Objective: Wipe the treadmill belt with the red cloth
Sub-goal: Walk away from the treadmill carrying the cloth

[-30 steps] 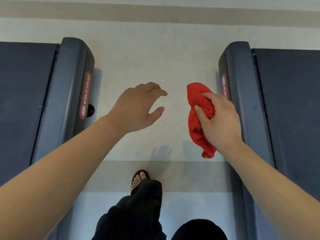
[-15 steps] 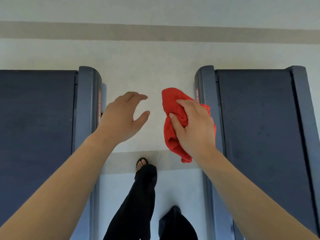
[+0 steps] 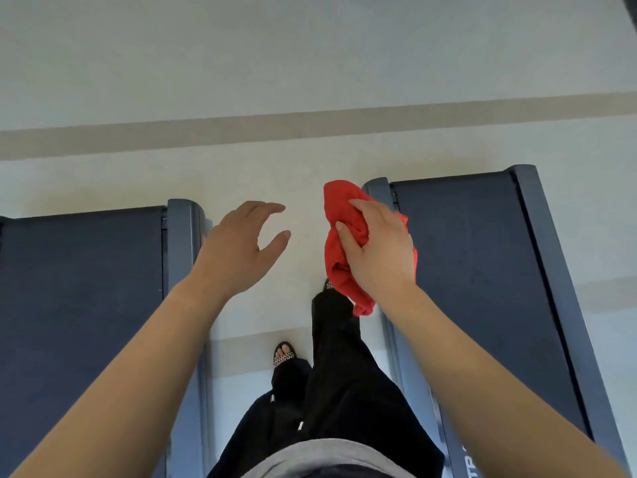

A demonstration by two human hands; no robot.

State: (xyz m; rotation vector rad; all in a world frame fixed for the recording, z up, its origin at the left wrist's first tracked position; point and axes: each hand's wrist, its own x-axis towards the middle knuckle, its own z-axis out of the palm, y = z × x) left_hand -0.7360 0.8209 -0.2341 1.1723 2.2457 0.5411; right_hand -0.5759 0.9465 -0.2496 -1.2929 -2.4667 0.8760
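While the right hand [image 3: 379, 250] grips the bunched red cloth [image 3: 339, 236] in the air over the belt's [image 3: 458, 270] left edge, the left hand [image 3: 238, 250] hangs relaxed and empty above the floor [image 3: 300, 174].

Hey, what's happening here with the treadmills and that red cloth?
A person stands on the floor between the left treadmill and the right treadmill. Their right hand grips a bunched red cloth, held up near the right treadmill's inner rail. The left hand is empty, fingers loosely spread. The cloth is not yet on the belt, so wiping looks unstarted.
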